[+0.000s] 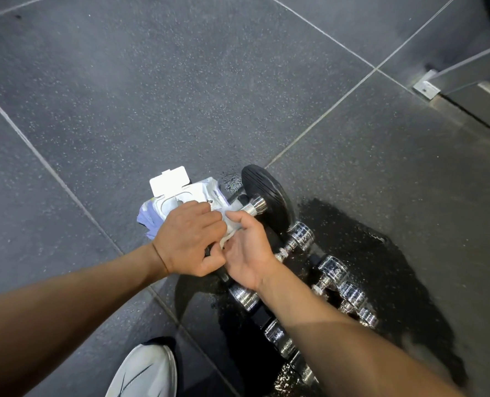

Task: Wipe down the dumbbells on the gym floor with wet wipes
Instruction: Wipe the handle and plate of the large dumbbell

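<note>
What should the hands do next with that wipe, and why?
Probably lay the wipe on the handle of the black dumbbell and rub. The left hand and right hand both hold it right beside that handle, and the pack lies open.

Bare forearms [66,308], thin cord bracelet [160,259] by the left hand [188,239], white sneaker [143,373] with dark lines

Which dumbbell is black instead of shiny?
The big dumbbell at the far end of the row, beside the wipes pack. It has a black plate; the smaller dumbbells are shiny chrome.
</note>
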